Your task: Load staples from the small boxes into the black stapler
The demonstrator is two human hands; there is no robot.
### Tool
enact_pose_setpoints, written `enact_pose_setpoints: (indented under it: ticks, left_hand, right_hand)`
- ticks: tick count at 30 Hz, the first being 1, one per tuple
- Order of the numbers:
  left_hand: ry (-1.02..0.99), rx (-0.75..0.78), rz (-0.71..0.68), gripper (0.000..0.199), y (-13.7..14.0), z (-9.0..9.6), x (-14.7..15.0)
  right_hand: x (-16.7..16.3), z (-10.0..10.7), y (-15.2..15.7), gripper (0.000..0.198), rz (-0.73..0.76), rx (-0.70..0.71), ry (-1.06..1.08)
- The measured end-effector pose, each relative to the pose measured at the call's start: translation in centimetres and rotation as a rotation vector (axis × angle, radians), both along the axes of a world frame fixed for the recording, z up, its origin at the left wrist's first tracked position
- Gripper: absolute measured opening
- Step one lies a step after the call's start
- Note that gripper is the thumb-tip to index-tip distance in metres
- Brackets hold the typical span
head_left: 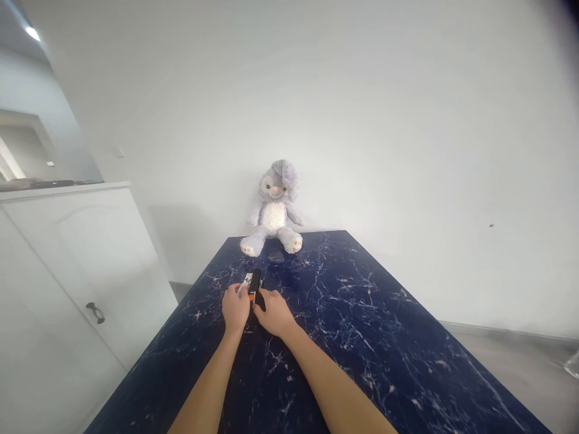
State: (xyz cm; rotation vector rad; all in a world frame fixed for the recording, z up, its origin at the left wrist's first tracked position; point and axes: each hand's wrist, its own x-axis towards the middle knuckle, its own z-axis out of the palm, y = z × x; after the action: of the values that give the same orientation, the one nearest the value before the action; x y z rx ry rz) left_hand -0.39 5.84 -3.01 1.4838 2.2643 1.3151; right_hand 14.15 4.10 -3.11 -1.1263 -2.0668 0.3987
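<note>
My left hand (236, 308) is closed on a flat white card-like piece (246, 279) with dark and coloured print. Right beside it stands a small black oblong object (256, 279) with an orange patch at its near end; I cannot tell its exact kind. My right hand (275, 312) has its fingers closed against the right side of that black object, and a dark part shows below the fingertips. Both hands are close together over the dark blue marbled table (344, 325). The fingers partly cover both items.
A grey-and-white plush toy (274, 217) sits at the table's far end against the white wall (384, 120). To the left stands a white cabinet (67, 271) with a dark handle (94, 313). A clear object (573, 364) shows at the right edge.
</note>
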Motion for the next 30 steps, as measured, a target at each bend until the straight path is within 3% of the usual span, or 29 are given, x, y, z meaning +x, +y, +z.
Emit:
enact_pose_setpoints:
  ticks: [15,30]
  left_hand:
    - [-0.106,0.034,0.077,0.033,-1.7,0.3,0.4]
    - [-0.05,0.005,0.019,0.033,-1.0,-0.1,-0.2]
  right_hand:
    - [0.5,0.0,-1.2,0.033,0.011,-0.012,-0.056]
    - [-0.1,-0.1,-0.6,0.025,-0.073,-0.013,-0.115]
